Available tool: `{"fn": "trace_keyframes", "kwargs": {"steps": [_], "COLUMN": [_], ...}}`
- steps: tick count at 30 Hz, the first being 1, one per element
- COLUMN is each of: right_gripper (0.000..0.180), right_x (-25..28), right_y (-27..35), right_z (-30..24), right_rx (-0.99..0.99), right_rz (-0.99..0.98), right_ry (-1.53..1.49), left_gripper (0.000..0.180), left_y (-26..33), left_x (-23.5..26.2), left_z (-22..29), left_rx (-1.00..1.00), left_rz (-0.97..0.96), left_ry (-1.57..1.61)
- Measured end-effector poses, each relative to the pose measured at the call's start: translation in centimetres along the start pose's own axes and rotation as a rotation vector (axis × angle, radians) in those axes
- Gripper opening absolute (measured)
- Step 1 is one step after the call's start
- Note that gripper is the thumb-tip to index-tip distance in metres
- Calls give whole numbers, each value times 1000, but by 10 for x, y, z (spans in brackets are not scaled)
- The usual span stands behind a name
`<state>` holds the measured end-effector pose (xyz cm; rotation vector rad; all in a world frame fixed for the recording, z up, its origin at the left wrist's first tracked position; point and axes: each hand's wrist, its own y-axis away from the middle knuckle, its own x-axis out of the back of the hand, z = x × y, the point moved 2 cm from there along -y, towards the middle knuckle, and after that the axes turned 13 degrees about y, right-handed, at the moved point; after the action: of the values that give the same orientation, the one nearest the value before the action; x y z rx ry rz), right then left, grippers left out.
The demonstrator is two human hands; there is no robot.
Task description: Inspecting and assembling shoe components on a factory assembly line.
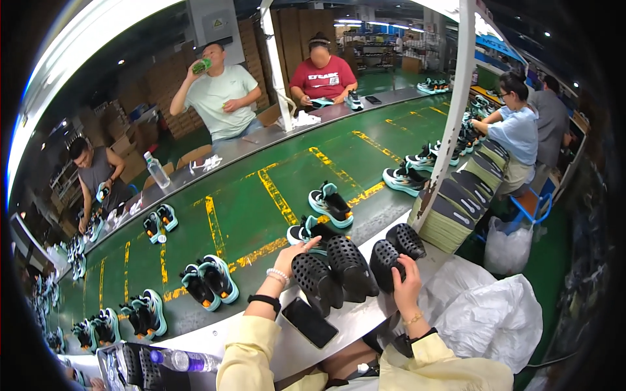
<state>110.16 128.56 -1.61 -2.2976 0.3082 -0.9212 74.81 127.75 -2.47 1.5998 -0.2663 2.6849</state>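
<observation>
Shoe factory floor: long green belt (241, 218) with yellow marks, sneakers (222, 281) in pairs along it, workers (319, 77) at far side, cartons (156, 91) stacked behind, racks (375, 51), strip lights (381, 25) at back.

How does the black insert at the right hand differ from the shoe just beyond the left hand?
The insert is all black; the shoe is black and pale blue. The insert is dotted with holes; the shoe has a pale sole. The insert sits nearer the person than the shoe. Both show black.
</observation>
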Motion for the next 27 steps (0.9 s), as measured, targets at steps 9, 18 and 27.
{"fn": "trace_keyframes", "kwargs": {"steps": [9, 18, 27], "right_gripper": [43, 52, 55], "right_x": [6, 10, 6], "right_y": [-1, -22, -28], "right_z": [6, 12, 16], "right_rx": [-6, -46, 38], "right_rz": [-146, -293, -318], "right_ry": [80, 503, 522], "left_gripper": [40, 52, 64], "left_y": [17, 151, 202], "left_x": [8, 72, 58], "left_z": [-7, -24, -40], "left_rx": [93, 420, 503], "left_rz": [192, 363, 420], "left_ry": [-135, 67, 172]}}
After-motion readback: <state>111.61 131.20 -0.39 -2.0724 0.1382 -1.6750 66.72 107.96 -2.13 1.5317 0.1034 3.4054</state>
